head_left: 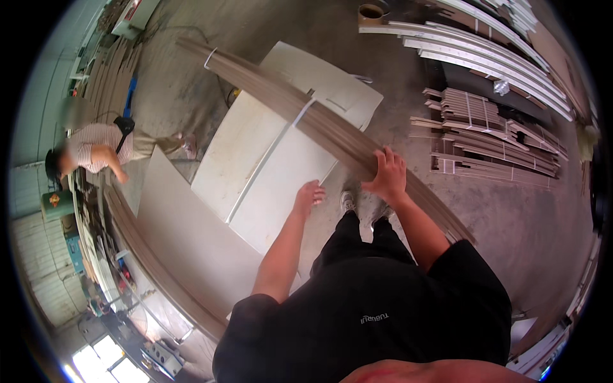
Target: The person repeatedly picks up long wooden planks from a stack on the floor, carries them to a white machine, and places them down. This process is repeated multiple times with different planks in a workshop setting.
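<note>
A long bundle of brown strips [345, 137], bound with white straps, lies slantwise across pale boards [281, 185] in front of me. My right hand [389, 173] rests on the bundle's near part, thumb and fingers spread over the strips. Left of the bundle, above the edge of the boards, hovers my left hand [310, 194]. Its fingers are loosely bent and apart, with nothing visible in them. A white strap [303, 113] circles the bundle farther along, beyond both hands. The near end of the bundle reaches past my right forearm.
Strapped stacks of brown strips [472, 108] lie on the floor at the right, below long white profiles [485, 60]. At the left, a person in a striped shirt [96, 143] stands beside a large pale sheet [185, 220] and more long strips [153, 268].
</note>
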Motion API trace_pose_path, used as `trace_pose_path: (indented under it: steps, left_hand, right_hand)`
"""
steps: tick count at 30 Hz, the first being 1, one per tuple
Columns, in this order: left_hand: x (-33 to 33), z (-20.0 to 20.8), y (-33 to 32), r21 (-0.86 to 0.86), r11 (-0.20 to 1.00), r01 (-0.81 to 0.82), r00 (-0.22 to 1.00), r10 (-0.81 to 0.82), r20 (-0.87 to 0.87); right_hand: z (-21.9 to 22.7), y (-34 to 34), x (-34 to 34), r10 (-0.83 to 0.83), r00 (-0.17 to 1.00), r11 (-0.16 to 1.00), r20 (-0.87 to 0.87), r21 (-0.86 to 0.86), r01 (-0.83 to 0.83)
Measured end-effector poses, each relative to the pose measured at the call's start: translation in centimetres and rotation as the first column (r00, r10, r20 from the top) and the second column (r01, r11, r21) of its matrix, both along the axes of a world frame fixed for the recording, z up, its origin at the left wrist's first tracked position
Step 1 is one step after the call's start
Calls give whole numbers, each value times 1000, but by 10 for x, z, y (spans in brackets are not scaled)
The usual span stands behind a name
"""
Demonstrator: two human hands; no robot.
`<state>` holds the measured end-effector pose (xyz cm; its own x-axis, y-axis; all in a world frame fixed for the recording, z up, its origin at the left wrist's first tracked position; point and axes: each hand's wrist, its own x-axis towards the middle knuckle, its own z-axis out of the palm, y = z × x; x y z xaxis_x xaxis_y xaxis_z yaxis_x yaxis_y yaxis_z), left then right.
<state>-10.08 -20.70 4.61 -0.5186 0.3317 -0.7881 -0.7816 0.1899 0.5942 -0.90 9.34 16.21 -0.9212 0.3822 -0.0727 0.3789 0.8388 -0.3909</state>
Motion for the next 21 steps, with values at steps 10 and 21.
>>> trace_pose_path:
  steps: [10,21]
  left_hand:
    - [-123,-43,48,457,699,-550,830,518,206]
    - [62,-33,109,361,877,-318,936,352,-30]
  right_hand:
    - [69,37,264,-38,993,998,111,48,33]
    - [92,119,550,-216,851,976,479,88,198]
